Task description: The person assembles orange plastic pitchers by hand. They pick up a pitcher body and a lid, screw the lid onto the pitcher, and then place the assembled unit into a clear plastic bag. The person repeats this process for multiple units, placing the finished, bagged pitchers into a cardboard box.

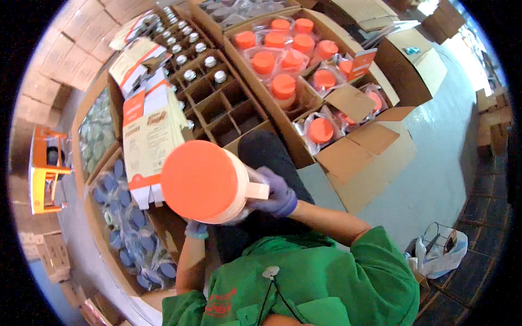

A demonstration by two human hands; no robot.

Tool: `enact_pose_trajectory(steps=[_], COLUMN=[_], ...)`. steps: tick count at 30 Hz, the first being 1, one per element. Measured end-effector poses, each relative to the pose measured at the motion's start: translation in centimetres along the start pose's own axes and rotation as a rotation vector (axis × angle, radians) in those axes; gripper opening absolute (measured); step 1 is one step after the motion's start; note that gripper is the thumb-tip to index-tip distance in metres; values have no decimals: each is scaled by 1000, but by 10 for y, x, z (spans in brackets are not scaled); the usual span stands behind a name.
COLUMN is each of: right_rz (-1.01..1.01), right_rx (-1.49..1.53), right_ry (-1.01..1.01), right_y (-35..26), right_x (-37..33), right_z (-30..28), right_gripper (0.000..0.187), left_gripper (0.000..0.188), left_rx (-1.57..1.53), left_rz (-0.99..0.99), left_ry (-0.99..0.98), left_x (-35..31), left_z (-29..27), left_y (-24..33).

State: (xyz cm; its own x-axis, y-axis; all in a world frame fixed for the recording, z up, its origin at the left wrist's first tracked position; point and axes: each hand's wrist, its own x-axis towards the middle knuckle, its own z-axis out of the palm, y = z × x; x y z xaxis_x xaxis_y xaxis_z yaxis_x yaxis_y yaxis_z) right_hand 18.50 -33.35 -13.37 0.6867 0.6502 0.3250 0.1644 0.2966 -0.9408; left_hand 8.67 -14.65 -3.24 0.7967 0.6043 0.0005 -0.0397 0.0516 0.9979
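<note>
A large jug [202, 182] with a flat orange lid, a pale body and a pale side handle is held up in front of me, its lid facing upward. My right hand [276, 193], in a purple glove, grips it on the handle side with the fingers closed. My left hand [197, 228], also gloved, is under the near left side of the jug. The jug hides its fingers, so its grip cannot be made out. Beyond the jug lies a stack of flat printed cartons [155, 130] in white, cream and orange.
A divided carton [234, 103] holds bottles with silver caps. Right of it, an open box [296, 122] contains several orange-lidded jugs in clear plastic. Blue-lidded containers [136, 217] fill a box at left. A white bag [443, 252] stands on the floor at right.
</note>
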Motion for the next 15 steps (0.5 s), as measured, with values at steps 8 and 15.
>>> enact_pose_trajectory(steps=[8,15], right_rz=[-658,-469], right_rx=[-742,-643], right_ry=[-170,-811], right_y=[-102,-114], right_x=[47,82], right_z=[14,7], right_gripper=[31,30], left_gripper=[91,88], left_rx=[-98,720], left_rz=[-65,298], left_ry=[-77,-358], left_x=[-36,-77], left_z=[-105,-93], left_y=[81,102])
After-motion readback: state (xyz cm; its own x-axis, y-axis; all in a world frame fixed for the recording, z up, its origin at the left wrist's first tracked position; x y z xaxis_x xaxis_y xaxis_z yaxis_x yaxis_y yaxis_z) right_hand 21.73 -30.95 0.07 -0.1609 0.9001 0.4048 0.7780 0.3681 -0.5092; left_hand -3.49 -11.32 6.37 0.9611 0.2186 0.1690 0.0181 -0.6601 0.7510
